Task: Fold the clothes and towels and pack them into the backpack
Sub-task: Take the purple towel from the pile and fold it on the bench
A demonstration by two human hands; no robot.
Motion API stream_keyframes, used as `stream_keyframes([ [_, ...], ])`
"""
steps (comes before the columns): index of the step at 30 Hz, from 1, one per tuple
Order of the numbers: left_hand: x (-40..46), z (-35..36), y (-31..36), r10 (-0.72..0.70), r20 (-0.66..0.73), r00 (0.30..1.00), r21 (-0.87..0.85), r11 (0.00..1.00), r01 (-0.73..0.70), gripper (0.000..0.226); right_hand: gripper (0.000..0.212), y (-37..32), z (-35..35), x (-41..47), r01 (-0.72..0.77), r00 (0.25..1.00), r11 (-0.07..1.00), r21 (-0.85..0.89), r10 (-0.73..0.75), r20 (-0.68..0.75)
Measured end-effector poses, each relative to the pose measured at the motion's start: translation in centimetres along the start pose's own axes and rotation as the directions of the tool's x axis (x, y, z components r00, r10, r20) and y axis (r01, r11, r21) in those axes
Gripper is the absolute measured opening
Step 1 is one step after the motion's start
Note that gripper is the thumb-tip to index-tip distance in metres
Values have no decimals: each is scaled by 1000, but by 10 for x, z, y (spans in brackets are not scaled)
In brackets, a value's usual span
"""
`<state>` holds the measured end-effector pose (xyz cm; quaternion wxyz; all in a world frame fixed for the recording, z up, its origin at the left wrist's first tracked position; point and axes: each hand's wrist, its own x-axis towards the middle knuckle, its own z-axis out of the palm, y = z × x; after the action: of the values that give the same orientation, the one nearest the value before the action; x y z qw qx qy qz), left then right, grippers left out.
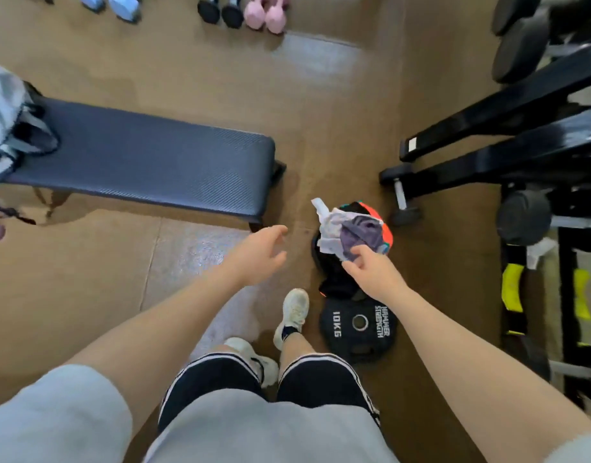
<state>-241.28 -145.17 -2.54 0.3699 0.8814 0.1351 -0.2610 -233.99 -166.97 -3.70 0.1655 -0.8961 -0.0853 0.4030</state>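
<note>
A grey backpack (pixel 6 128) sits on the far left end of the dark padded worktop (pixel 147 158), its top open; what lies inside cannot be told. The clothes (pixel 350 232), a crumpled heap of white, purple, black and orange cloth, lie on a stack of weight plates (pixel 359 324) on the floor to the right. The right hand (pixel 374 270) pinches the purple cloth at the heap's near edge. The left hand (pixel 257 253) hovers beside the heap, fingers (pixel 277 230) spread wide, holding nothing. Bare brown floor (pixel 86 262) lies between worktop and feet; a black rack (pixel 521 138) crowds the right.
</note>
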Motion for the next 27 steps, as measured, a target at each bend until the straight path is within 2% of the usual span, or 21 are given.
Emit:
stream_keyframes([
  [8,175,96,15,55,122,991,1,998,-55,44,38,107,37,130,-168,982,975,147,178,-55],
  [13,304,175,-29,24,192,981,18,999,-27,50,33,173,89,246,-252,952,959,128,270,-148],
  [16,367,216,-60,40,195,980,36,998,-48,48,31,209,119,320,-271,921,955,117,293,-257],
  [20,423,252,-90,62,160,985,41,997,-70,47,38,247,153,396,-228,883,973,23,217,-417],
  [23,447,268,-104,76,171,982,82,992,-91,46,52,265,170,421,-267,878,956,-119,190,-440],
  [27,450,269,-103,108,170,980,131,983,-131,45,30,279,170,425,-309,879,905,-293,154,-451],
])
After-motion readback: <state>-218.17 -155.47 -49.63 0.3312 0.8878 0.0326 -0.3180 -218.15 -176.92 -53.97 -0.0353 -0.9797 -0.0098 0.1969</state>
